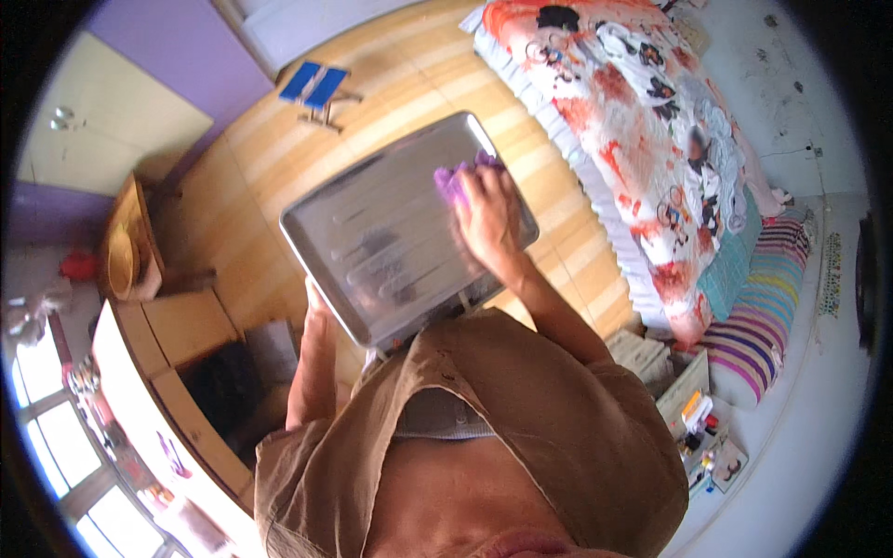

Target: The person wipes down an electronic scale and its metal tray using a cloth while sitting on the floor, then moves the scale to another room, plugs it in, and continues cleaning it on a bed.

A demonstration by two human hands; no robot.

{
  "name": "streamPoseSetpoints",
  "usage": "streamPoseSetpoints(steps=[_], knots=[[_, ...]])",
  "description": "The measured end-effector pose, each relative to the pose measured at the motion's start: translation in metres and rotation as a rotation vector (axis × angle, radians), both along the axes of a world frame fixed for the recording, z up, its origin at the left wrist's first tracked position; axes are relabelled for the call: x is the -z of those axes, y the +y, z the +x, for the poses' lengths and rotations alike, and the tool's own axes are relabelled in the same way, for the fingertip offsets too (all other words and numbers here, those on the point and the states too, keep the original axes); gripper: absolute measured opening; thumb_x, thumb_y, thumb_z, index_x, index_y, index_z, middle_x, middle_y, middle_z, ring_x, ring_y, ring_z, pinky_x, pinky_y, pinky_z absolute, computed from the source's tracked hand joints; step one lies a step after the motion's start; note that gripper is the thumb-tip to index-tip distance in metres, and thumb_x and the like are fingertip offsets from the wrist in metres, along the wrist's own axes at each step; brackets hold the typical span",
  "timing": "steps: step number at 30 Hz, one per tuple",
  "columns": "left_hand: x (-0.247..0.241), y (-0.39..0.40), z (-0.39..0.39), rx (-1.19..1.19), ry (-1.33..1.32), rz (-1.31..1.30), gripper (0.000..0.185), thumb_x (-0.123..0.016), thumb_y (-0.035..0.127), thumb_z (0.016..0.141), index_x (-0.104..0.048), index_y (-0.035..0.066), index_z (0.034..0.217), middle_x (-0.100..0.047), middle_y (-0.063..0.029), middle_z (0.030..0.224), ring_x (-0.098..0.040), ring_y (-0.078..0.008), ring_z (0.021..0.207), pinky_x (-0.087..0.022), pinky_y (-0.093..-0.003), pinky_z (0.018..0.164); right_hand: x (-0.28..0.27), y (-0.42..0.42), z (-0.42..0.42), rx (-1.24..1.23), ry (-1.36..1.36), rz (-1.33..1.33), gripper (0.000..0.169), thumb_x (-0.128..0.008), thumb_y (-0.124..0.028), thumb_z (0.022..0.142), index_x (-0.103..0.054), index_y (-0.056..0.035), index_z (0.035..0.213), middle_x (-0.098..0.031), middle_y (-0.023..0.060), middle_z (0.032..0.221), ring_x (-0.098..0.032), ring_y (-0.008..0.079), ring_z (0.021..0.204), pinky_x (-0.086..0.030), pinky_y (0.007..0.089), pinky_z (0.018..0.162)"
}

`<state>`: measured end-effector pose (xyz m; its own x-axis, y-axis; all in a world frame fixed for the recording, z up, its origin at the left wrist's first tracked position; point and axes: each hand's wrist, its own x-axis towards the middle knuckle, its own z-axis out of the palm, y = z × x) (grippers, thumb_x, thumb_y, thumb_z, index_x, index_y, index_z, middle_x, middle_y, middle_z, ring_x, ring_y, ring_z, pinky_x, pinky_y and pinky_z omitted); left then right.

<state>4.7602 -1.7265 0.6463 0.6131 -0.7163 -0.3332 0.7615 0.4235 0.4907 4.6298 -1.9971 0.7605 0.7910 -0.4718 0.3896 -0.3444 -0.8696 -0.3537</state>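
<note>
A shallow rectangular metal tray (418, 209) with a raised rim is in front of my body, tilted in the picture. Streaks and darker reflections show on its surface. My right hand (485, 216) presses a crumpled purple cloth (452, 183) onto the right part of the tray, near the far right rim. That hand looks slightly blurred. At the tray's left side, my left hand (317, 298) grips the edge, its fingers mostly hidden behind the rim. What bears the tray's near side is hidden by my brown shirt (481, 370).
A blue-topped folding stool (315, 84) stands on the tiled floor (411, 77) ahead. To the right is a bed (600, 139) with a patterned sheet and clothes. A wooden desk (192, 321) and cupboard (104, 111) are on the left. Small items lie on a cabinet (687, 390) behind right.
</note>
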Motion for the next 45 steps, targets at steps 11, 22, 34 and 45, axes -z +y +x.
streamPoseSetpoints(steps=[11, 22, 34, 45], knots=[[0.009, -0.251, 0.292, 0.088, 0.028, 0.017, 0.053, -0.049, 0.039, 0.093, -0.053, 0.000, 0.128, -0.062, -0.0166, 0.117, -0.061, -0.0287, 0.101, -0.053, -0.0406, 0.087, 0.001, -0.201, 0.323, -0.234, -0.040, 0.010, 0.038, -0.071, -0.011, 0.074, -0.060, -0.0071, 0.110, -0.057, 0.0114, 0.107, -0.052, 0.0311, 0.095, -0.047, 0.0423, 0.081], [-0.011, -0.538, 0.575, 0.347, -0.078, -0.046, 0.063, -0.046, 0.046, 0.093, -0.043, 0.003, 0.138, -0.053, -0.0148, 0.133, -0.053, -0.0316, 0.118, -0.045, -0.0465, 0.101, -0.014, -0.398, 0.522, -0.068, -0.123, 0.043, 0.040, -0.068, -0.016, 0.075, -0.060, -0.0091, 0.113, -0.053, 0.0119, 0.107, -0.051, 0.0349, 0.096, -0.045, 0.0456, 0.080], [-0.017, -0.892, 0.788, 0.531, -0.094, 0.083, 0.057, -0.044, 0.042, 0.094, -0.051, 0.000, 0.131, -0.060, -0.0162, 0.124, -0.058, -0.0324, 0.112, -0.049, -0.0448, 0.096, 0.017, -0.752, 0.668, 0.460, -0.092, 0.027, 0.041, -0.067, -0.011, 0.073, -0.059, -0.0098, 0.114, -0.054, 0.0123, 0.114, -0.050, 0.0353, 0.102, -0.044, 0.0458, 0.085], [0.025, -1.198, 0.951, 0.838, 0.023, -0.101, 0.054, -0.044, 0.040, 0.095, -0.052, 0.000, 0.131, -0.061, -0.0158, 0.123, -0.059, -0.0314, 0.111, -0.051, -0.0425, 0.094, -0.005, -0.988, 0.769, 0.757, -0.068, 0.041, 0.041, -0.063, -0.009, 0.079, -0.057, -0.0068, 0.119, -0.055, 0.0173, 0.115, -0.050, 0.0395, 0.107, -0.042, 0.0487, 0.093]])
